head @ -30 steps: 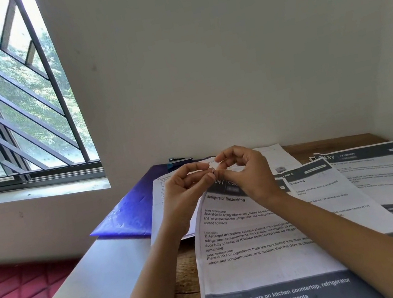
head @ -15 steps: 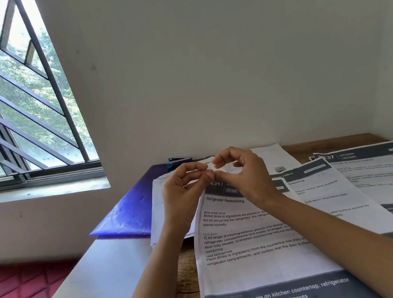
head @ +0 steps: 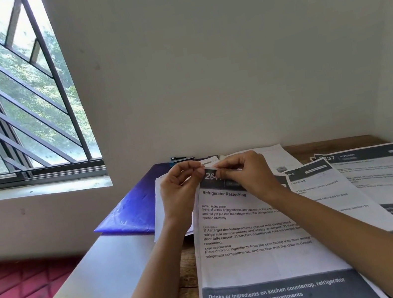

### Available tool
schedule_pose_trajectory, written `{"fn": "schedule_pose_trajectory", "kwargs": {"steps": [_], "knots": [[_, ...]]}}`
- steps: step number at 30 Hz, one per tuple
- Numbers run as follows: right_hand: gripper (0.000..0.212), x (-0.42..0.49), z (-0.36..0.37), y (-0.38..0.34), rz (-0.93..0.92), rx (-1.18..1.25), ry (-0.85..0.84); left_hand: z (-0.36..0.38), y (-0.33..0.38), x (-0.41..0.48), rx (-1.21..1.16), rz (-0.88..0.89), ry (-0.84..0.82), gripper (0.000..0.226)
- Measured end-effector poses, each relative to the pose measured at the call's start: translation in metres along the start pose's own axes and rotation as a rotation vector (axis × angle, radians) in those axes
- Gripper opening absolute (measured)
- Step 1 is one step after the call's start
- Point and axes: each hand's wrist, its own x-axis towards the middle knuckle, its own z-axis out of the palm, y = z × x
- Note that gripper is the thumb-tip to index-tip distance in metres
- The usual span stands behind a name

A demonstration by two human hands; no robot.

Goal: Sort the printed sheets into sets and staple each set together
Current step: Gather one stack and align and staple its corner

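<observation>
Pinching the 11 o'clock corner of the front set (head: 256, 256) with both hands, and holding that corner a touch off the counter (head: 111, 266). Closing the left hand (head: 181, 195) on it from 9 o'clock and the right hand (head: 244, 175) from 3 o'clock, fingertips almost meeting. Keeping each grip nearly shut, with nothing but paper in it.

Worrying mostly about skew here. Squaring up just one corner, so probably leaving the lower pages free to fan out down at 6 o'clock, then stapling through only some of them. Not seeing how many pages are actually in the pinch, honestly. Also risking a crease or small tear from squeezing such thin paper that tightly.

Needing a free hand for what looks like the stapler (head: 181, 157), way out at 12 o'clock against the wall behind the folder (head: 132, 207). Letting go to reach for it, and maybe losing the alignment. Possibly dragging in the Cleaning sheet (head: 311, 181) too, since it's overlapping at 3 o'clock. Not telling which one's on top, with the right arm covering that bit.

Looks-wise: white, floppy, running from 6 toward 12 o'clock, with a dark header band starting 264, a "Refrigerator Restocking" title and a dark footer band. Seemingly hanging its near end past the counter edge.
</observation>
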Motion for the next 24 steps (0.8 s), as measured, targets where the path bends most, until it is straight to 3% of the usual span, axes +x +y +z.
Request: {"fn": "schedule_pose_trajectory", "kwargs": {"steps": [11, 24], "knots": [[0.019, 0.017, 0.004, -0.019, 0.011, -0.147, -0.100, -0.004, 0.001, 0.003, -0.085, -0.041, 0.094, 0.012], [0.019, 0.025, 0.012, -0.027, 0.014, -0.247, -0.151, -0.007, -0.005, 0.001, 0.088, -0.085, 0.037, 0.014]]}}
